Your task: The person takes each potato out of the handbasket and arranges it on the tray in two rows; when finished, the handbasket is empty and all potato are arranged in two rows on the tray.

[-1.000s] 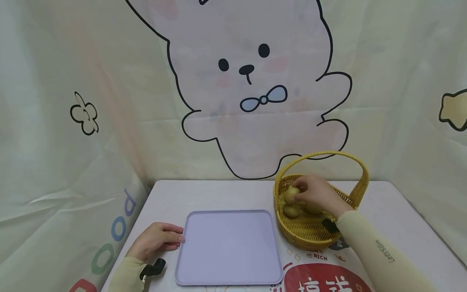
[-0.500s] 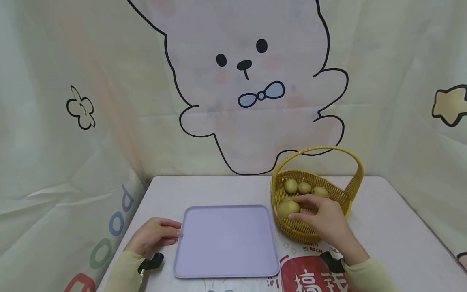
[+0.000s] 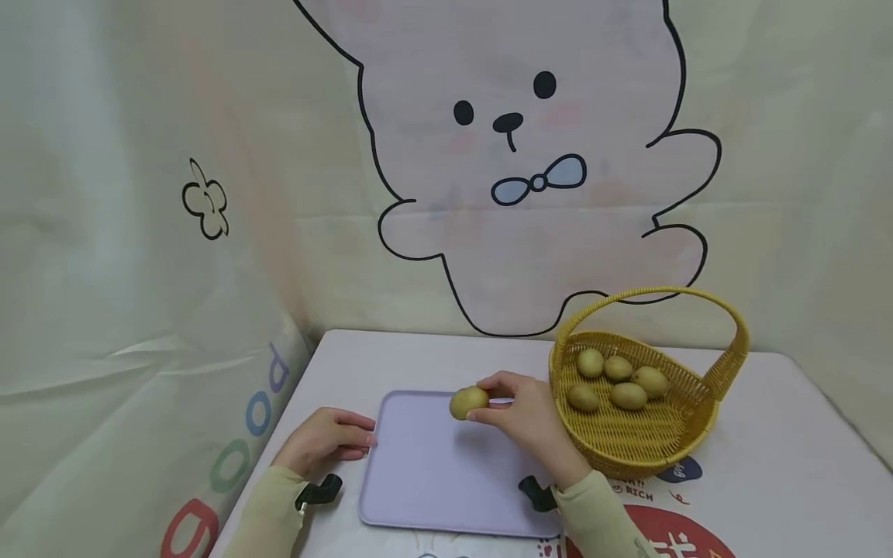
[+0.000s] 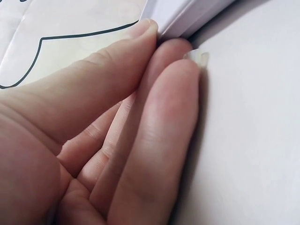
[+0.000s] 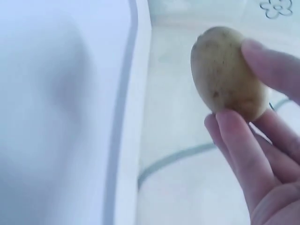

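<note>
In the head view my right hand [image 3: 526, 418] pinches a small yellow-brown potato [image 3: 469, 403] between thumb and fingers, above the far part of a lilac tray [image 3: 446, 480]. The right wrist view shows the oval potato [image 5: 227, 72] with dark specks on its skin, beyond the tray's rim [image 5: 126, 93]. My left hand [image 3: 324, 440] rests at the tray's left edge, fingers fairly straight. Up close, its thumb and fingertips touch the tray's outer wall [image 4: 176, 18]. Several more potatoes [image 3: 629, 396] lie in a yellow woven basket [image 3: 628, 466] to the right.
The basket's tall arched handle [image 3: 729, 372] rises over the back right of the white table [image 3: 767, 434]. A printed curtain [image 3: 544, 256] closes off the back and sides. A red print [image 3: 670, 523] marks the table's front.
My right hand has taken a potato out of the basket and carried it left, over the tray. The left hand stays at the tray's edge. The head view has shifted slightly.
</note>
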`<state>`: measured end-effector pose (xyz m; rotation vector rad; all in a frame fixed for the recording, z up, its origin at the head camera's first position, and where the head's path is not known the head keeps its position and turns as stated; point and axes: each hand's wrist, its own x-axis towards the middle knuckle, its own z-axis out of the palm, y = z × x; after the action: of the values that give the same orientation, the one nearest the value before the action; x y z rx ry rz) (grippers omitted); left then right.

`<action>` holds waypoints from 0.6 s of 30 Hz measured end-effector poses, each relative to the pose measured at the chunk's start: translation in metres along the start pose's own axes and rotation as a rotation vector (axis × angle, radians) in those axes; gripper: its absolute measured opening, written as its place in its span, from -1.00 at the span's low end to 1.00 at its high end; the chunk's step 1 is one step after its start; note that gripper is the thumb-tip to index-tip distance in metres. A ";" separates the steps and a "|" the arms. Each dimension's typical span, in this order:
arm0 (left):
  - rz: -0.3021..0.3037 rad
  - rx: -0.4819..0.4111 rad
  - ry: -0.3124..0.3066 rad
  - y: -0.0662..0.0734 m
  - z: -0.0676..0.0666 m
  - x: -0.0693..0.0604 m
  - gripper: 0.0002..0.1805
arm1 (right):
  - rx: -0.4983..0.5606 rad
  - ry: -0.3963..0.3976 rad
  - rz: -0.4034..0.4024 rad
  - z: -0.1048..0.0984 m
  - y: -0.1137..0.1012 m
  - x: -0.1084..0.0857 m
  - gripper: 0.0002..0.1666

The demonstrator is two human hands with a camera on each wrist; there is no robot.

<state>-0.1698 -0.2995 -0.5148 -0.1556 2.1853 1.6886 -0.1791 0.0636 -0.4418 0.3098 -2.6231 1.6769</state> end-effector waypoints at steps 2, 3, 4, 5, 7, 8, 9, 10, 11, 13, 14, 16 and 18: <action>0.005 -0.003 -0.007 0.000 0.003 0.002 -0.55 | -0.007 0.015 0.001 0.016 0.000 0.007 -0.55; 0.007 -0.002 -0.011 0.001 0.004 0.003 -0.55 | -0.010 0.023 0.001 0.024 -0.001 0.010 -0.55; 0.007 -0.003 -0.013 0.001 0.005 0.004 -0.55 | -0.011 0.030 -0.003 0.031 -0.001 0.013 -0.55; 0.006 -0.003 -0.014 0.001 0.006 0.004 -0.56 | -0.011 0.034 -0.007 0.039 0.000 0.016 -0.55; 0.001 -0.003 -0.007 0.002 0.007 0.006 -0.57 | -0.011 0.032 -0.023 0.053 0.001 0.021 -0.55; -0.005 -0.006 -0.002 0.002 0.007 0.006 -0.57 | -0.011 0.027 -0.031 0.059 0.001 0.023 -0.55; -0.011 -0.009 0.003 0.002 0.007 0.006 -0.58 | -0.010 0.017 -0.035 0.066 0.003 0.024 -0.54; -0.017 -0.013 0.006 0.002 0.007 0.006 -0.58 | -0.010 0.009 -0.044 0.073 0.004 0.026 -0.54; -0.023 -0.021 0.008 0.002 0.006 0.006 -0.58 | -0.011 0.001 -0.046 0.079 0.005 0.027 -0.54; -0.027 -0.030 0.005 0.001 0.005 0.005 -0.58 | -0.012 -0.008 -0.044 0.089 0.008 0.028 -0.53; -0.028 -0.035 0.002 0.000 0.004 0.005 -0.57 | -0.010 -0.010 -0.045 0.094 0.009 0.028 -0.53; -0.021 -0.040 -0.001 -0.001 0.001 0.004 -0.56 | -0.008 -0.012 -0.045 0.102 0.010 0.029 -0.53; -0.014 -0.039 0.009 -0.002 -0.002 0.003 -0.55 | -0.007 -0.017 -0.045 0.110 0.010 0.030 -0.52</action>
<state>-0.1718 -0.3015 -0.5176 -0.1888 2.1541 1.7266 -0.2000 -0.0356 -0.4942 0.3815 -2.6135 1.6582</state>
